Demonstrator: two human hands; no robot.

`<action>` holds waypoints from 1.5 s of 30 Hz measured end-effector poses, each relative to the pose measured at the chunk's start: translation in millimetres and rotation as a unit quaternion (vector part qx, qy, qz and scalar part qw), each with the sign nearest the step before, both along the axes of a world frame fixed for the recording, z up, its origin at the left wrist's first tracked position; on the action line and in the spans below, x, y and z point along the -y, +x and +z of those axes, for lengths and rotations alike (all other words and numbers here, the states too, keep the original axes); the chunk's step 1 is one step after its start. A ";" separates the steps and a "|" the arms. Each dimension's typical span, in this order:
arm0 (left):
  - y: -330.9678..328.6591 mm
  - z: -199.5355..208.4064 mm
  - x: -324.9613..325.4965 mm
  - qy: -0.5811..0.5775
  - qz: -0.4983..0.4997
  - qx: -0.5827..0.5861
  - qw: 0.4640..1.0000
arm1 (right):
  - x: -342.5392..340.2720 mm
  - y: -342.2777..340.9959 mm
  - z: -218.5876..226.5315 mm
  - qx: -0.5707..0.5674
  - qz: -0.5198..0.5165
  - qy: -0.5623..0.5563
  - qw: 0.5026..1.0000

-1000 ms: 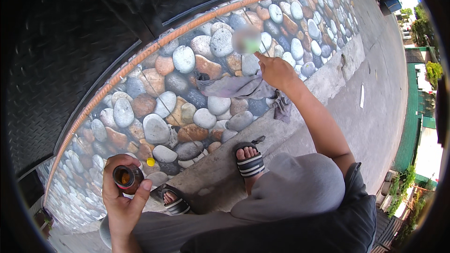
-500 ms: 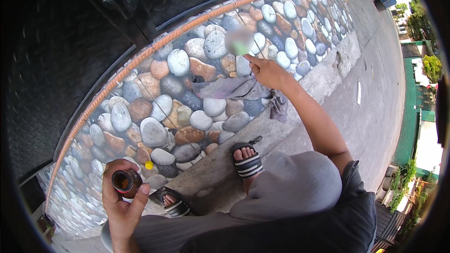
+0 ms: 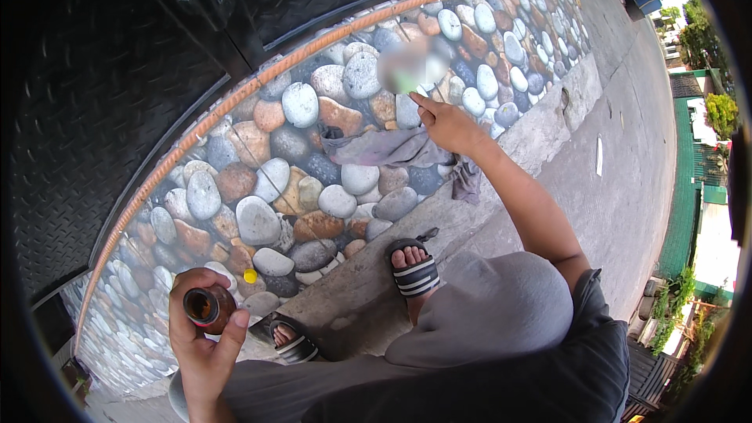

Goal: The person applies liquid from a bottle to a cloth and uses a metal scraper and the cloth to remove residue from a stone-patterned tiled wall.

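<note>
My left hand (image 3: 205, 348) is wrapped round a small brown glass bottle (image 3: 217, 312). The bottle is tilted with its uncapped mouth toward me. A yellow bottle cap (image 3: 250, 276) rests on the stone-patterned surface just beyond it. Farther off and to the right, my right hand (image 3: 454, 127) has its index finger extended and its other fingers curled. Its fingertip meets a blurred patch with some green (image 3: 409, 70); what is there, or in the fingers, cannot be made out. A grey rag (image 3: 384, 147) lies beneath and beside this hand.
The pebble-patterned surface (image 3: 257, 219) runs along a black metal gate (image 3: 94, 141), with an orange-brown edging strip (image 3: 196, 130) between. My sandalled feet are on the concrete ledge (image 3: 352, 286) in front. Grey pavement (image 3: 619, 157) stretches off to the right.
The bottle in my left hand has shifted very slightly. My right hand stays at the same spot, and the cap and rag have not moved.
</note>
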State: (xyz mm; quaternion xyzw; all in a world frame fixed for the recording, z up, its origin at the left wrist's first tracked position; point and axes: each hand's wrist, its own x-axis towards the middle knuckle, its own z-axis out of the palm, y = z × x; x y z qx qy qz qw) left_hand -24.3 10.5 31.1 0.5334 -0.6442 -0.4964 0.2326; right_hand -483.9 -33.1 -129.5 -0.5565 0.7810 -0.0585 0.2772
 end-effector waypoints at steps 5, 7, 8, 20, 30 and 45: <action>-1.6 1.1 -1.4 -0.005 -0.004 0.001 1.000 | 3.4 -0.4 2.8 0.006 -0.010 0.006 1.000; -1.0 -0.2 -0.4 -0.022 -0.023 0.011 0.999 | -0.3 10.6 3.8 0.006 0.006 -0.018 1.000; 0.4 -0.5 1.7 -0.030 -0.033 0.019 0.999 | -2.1 16.6 6.2 0.006 0.014 -0.030 0.999; -0.2 4.9 -0.1 0.001 0.004 -0.004 1.000 | -46.4 101.7 5.2 0.011 0.221 -0.062 0.973; 1.6 7.3 -3.0 0.009 0.018 -0.001 1.000 | -21.7 28.4 -1.3 -0.100 0.040 -0.059 0.992; -0.6 3.2 -4.7 0.015 0.003 -0.009 1.000 | -4.1 1.6 9.5 -0.124 0.029 0.007 0.992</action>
